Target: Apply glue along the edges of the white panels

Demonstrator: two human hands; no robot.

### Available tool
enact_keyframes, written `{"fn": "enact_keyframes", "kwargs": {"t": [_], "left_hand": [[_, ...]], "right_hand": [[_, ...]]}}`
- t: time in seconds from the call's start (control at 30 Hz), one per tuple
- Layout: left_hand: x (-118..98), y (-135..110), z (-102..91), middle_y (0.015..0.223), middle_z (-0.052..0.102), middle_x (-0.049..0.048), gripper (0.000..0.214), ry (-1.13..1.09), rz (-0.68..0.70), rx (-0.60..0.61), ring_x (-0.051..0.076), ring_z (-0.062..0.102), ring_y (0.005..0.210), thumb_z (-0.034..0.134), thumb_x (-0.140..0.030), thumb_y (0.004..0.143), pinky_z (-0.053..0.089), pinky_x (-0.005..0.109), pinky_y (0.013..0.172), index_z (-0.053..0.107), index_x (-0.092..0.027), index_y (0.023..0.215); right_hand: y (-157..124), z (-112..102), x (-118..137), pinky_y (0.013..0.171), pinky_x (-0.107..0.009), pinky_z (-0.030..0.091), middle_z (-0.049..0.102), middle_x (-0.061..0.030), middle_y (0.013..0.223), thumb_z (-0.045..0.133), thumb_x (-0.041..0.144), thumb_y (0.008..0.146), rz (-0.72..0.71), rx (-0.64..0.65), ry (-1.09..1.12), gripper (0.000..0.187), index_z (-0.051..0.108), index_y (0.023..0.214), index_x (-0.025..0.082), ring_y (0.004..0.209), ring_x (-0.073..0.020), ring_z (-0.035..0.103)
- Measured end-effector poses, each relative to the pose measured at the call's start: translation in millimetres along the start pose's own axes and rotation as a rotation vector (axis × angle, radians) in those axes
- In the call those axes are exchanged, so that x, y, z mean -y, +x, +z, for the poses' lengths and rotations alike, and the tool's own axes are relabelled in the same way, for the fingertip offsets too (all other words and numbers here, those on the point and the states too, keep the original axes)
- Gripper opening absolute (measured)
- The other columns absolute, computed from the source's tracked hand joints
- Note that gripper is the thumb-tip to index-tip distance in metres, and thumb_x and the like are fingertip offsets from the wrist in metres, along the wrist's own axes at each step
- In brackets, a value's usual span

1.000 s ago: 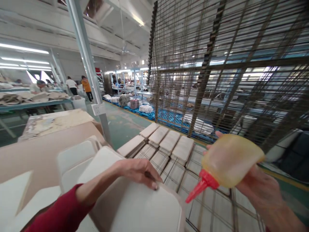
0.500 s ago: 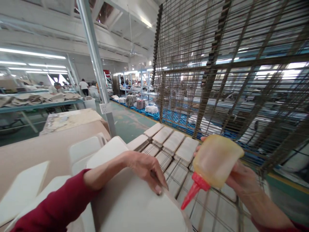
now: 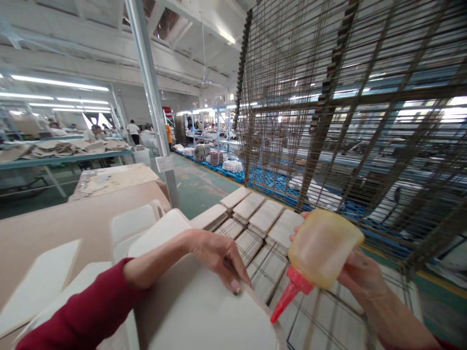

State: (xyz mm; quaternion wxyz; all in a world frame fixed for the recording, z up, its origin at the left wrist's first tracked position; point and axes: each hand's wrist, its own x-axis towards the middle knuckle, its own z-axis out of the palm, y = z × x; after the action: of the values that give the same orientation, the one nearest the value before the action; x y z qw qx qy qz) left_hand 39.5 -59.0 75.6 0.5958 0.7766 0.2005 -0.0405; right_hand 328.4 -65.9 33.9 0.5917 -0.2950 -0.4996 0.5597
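Observation:
My left hand [image 3: 215,255] is closed over the far edge of a white, round-cornered padded panel [image 3: 197,311], thumb on its face and fingers curled round the rim. In my right hand [image 3: 365,279] is a yellowish translucent squeeze bottle [image 3: 323,250], tilted nozzle-down. Its red nozzle [image 3: 286,294] points at the panel's right edge, with the tip at or very near that edge; I cannot tell if they touch. Part of the right hand is hidden behind the bottle.
Similar white panels [image 3: 259,211] lie in rows on a wire rack [image 3: 268,257] ahead. More panels [image 3: 133,223] rest on the brown table [image 3: 83,218] at left. A tall wire-grid frame [image 3: 328,97] rises at right, and a metal post [image 3: 149,82] stands ahead. People work in the background.
The bottle has moved slightly down and left, bringing its nozzle tip to the panel's edge. My left hand keeps its grip, and the view has shifted a little.

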Motion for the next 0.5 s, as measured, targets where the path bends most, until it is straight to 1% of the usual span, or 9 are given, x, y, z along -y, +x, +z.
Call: {"fn": "enact_keyframes", "kwargs": {"t": [0.1, 0.2, 0.33, 0.4, 0.47, 0.5], "left_hand": [[0.0, -1.1, -0.9, 0.107, 0.071, 0.0078, 0.059, -0.026, 0.001, 0.009, 0.025, 0.064, 0.103, 0.068, -0.048, 0.075, 0.049, 0.024, 0.090, 0.066, -0.004, 0.116], [2.1, -2.6, -2.1, 0.107, 0.070, 0.0093, 0.062, -0.027, 0.002, 0.007, 0.026, 0.064, 0.103, 0.068, -0.049, 0.075, 0.049, 0.025, 0.090, 0.065, -0.002, 0.117], [6.9, -5.0, -3.8, 0.105, 0.071, 0.0095, 0.063, -0.034, 0.000, 0.000, 0.025, 0.065, 0.100, 0.068, -0.048, 0.075, 0.051, 0.023, 0.085, 0.064, -0.002, 0.118], [8.6, -6.2, -4.7, 0.104, 0.071, 0.0099, 0.063, -0.028, 0.001, -0.006, 0.025, 0.065, 0.099, 0.067, -0.048, 0.075, 0.051, 0.022, 0.083, 0.064, -0.001, 0.117], [9.7, -7.4, -5.5, 0.104, 0.071, 0.0110, 0.065, -0.023, 0.007, -0.009, 0.025, 0.064, 0.099, 0.067, -0.051, 0.075, 0.051, 0.022, 0.083, 0.064, 0.000, 0.116], [9.9, -8.1, -5.9, 0.104, 0.071, 0.0113, 0.066, -0.022, 0.010, -0.013, 0.025, 0.064, 0.100, 0.066, -0.052, 0.075, 0.051, 0.022, 0.083, 0.064, 0.000, 0.116]], "right_hand": [[2.5, -2.5, -2.5, 0.076, -0.047, 0.052, 0.066, -0.0127, 0.102, 0.082, 0.060, 0.048, 0.060, 0.044, 0.061, 0.073, 0.064, 0.112, 0.029, 0.091, -0.0328, 0.063], [3.8, -5.3, -7.1, 0.075, -0.047, 0.052, 0.066, -0.0126, 0.101, 0.083, 0.060, 0.048, 0.071, 0.045, 0.057, 0.072, 0.065, 0.111, 0.029, 0.090, -0.0328, 0.063], [3.3, -13.5, -18.8, 0.078, -0.046, 0.051, 0.066, -0.0110, 0.103, 0.081, 0.056, 0.053, 0.047, 0.017, 0.092, 0.061, 0.066, 0.106, 0.031, 0.092, -0.0321, 0.063], [2.8, -20.3, -26.0, 0.079, -0.045, 0.051, 0.067, -0.0098, 0.100, 0.080, 0.053, 0.057, 0.057, 0.015, 0.137, 0.056, 0.066, 0.106, 0.031, 0.094, -0.0317, 0.062], [2.8, -27.0, -32.1, 0.079, -0.044, 0.051, 0.067, -0.0092, 0.098, 0.079, 0.053, 0.059, 0.063, 0.013, 0.176, 0.058, 0.064, 0.110, 0.031, 0.094, -0.0310, 0.062], [3.0, -29.6, -34.4, 0.078, -0.043, 0.052, 0.067, -0.0096, 0.100, 0.079, 0.052, 0.059, 0.062, 0.013, 0.184, 0.062, 0.061, 0.114, 0.031, 0.095, -0.0310, 0.062]]}}
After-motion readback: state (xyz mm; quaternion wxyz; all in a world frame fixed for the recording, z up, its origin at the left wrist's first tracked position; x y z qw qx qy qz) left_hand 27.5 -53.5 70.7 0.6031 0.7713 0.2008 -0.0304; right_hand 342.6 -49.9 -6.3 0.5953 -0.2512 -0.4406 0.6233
